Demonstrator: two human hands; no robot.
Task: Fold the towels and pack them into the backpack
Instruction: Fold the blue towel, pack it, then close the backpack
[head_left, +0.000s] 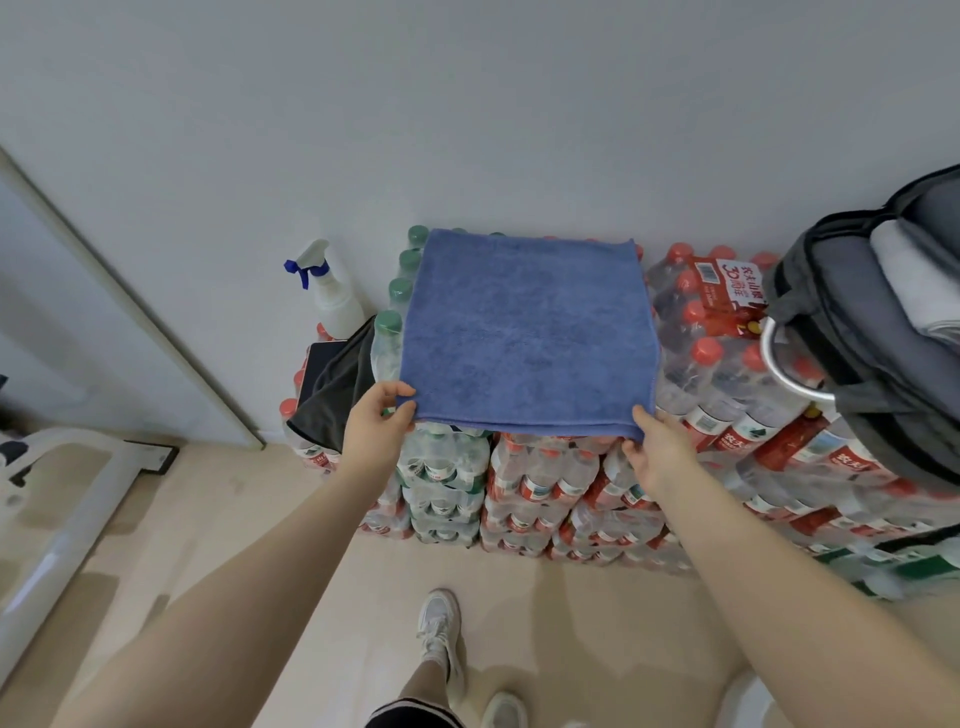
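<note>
Both hands, left hand (375, 415) and right hand (655, 446), pinch the flat, near-square blue towel's (527, 332) near corners.

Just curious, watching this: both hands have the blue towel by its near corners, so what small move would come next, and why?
Probably lift the near edge and fold it over to the far edge. The towel lies flat on the bottle packs, the left hand and right hand pinch its near corners, and it looks too wide for the open backpack.
</note>
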